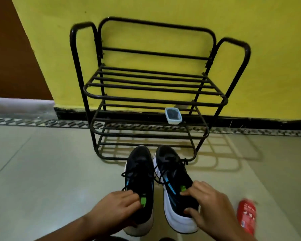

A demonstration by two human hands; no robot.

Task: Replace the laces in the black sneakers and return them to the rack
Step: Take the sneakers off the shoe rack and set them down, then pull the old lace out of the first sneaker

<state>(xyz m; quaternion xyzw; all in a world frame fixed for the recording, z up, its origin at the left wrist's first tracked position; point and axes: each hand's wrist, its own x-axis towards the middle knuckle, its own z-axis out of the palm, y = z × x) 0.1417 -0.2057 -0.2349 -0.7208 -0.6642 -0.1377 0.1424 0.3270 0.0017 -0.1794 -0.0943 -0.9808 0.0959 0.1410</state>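
Head view: left sneaker (pixel 139 173) and right sneaker (pixel 172 173), black and laced, sit side by side on the floor (pixel 42 171), toes at the shoe rack (pixel 151 84). Left hand (pixel 116 207) grips the left collar and right hand (pixel 208 204) grips the right heel. Lifting level should keep the loose laces clear of the bars.

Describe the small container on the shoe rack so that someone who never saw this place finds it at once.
A black metal rack stands against the yellow wall. On its middle shelf, toward the right, sits a small container. It is the only thing on the rack: pale blue-white, with something dark inside.
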